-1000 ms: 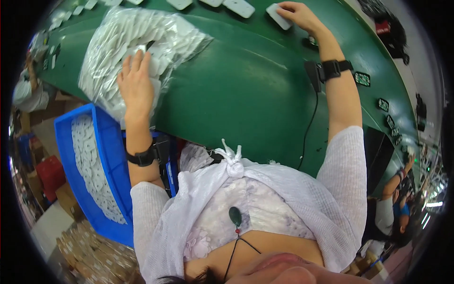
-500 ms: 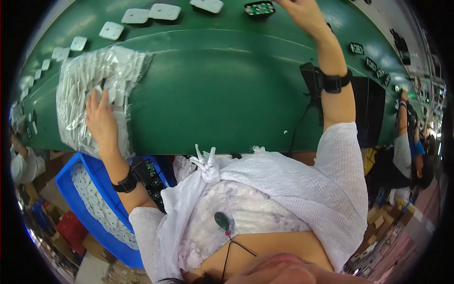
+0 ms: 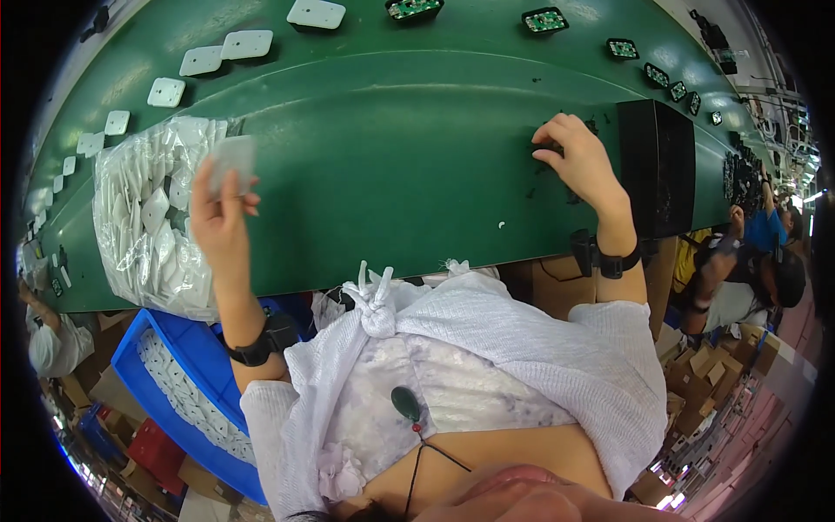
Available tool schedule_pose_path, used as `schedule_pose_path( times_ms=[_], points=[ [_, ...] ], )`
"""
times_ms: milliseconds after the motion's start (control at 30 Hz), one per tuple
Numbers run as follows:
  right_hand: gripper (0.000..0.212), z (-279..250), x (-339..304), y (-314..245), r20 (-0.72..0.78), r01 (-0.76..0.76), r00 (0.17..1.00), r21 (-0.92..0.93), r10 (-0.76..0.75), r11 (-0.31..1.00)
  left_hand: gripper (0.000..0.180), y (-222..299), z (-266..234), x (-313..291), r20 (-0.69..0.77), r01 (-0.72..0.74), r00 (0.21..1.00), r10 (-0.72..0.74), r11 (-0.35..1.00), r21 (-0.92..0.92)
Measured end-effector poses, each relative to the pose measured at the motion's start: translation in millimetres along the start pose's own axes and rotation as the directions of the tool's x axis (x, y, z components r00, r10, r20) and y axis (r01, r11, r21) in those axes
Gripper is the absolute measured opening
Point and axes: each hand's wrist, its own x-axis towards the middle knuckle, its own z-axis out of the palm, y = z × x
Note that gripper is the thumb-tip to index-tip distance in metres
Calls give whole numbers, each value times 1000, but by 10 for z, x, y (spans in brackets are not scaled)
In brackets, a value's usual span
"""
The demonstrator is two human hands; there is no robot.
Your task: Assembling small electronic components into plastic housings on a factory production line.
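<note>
My left hand (image 3: 222,213) holds up a thin white plastic cover (image 3: 233,158) by its lower part, just right of an open clear plastic bag (image 3: 113,200). Several similar white covers (image 3: 155,210) are heaped inside that bag. Over at the right of the green table, my right hand (image 3: 581,161) is closed in a pinch, thumb and forefinger near each other. What its fingertips hold, if anything, cannot be made out. Small black pieces (image 3: 591,125) are scattered on the table around it.
Along the far side runs a row of white covers (image 3: 317,14) and black cases with green circuit boards (image 3: 545,20). A black box (image 3: 657,165) stands right of my right hand. A blue bin (image 3: 143,317) of white parts sits below the table edge. Other people work at both sides.
My left hand has come out of the bag with a white cover. My right hand has drawn back from the far row to the small black pieces. The row has shifted left.
</note>
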Motion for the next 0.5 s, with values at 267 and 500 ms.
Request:
schedule_pose_path(
  times_ms=[267, 500],
  points=[
    [11, 218, 8, -56, -106, 104, 988, -51, -109, 993, 37, 166, 695, -239, 412, 184, 894, -177, 983, 24],
    [18, 290, 355, -804, -107, 102, 993, 530, -52, 842, 30, 183, 937, -362, 423, 198, 898, -126, 972, -130]
  ],
)
